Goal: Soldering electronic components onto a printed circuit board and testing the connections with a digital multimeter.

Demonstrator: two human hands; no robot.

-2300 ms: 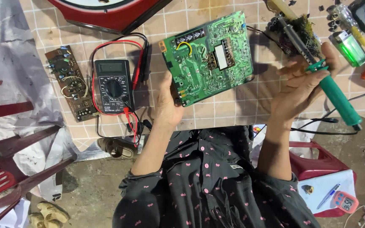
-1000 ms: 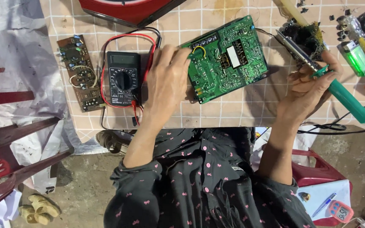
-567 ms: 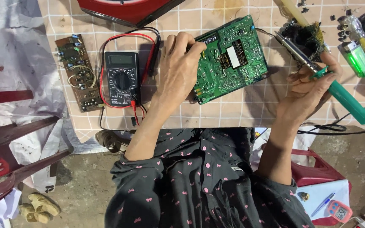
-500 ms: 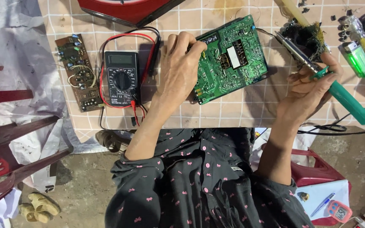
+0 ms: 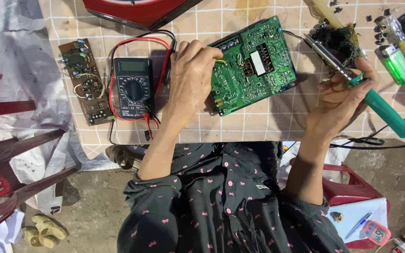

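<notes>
So, quick rundown of the bench from the head cam:

Left hand: palm down on the left edge of the green circuit board, fingers curled over that edge and pinning it. Whether they wrap under it, I can't tell.

Right hand: closed around the green-handled soldering iron, pen-style grip near the front of the handle. The metal tip points up-left and sits just off the board's right corner, not touching it as far as I can see.

Board: lies tilted on the checked tablecloth, component side up, between both hands.

Multimeter: black, flat on the cloth just left of the left hand, red and black leads looped around it.

Brown circuit board: further left, near the table edge, well apart from the hands.

Dark tip-cleaning wad: right above the iron's shaft.

Green lighter: right of that wad, near the screwdriver.

Red object: top edge of view, only partly visible.

Red plastic chair: lower left, on the floor.
</notes>
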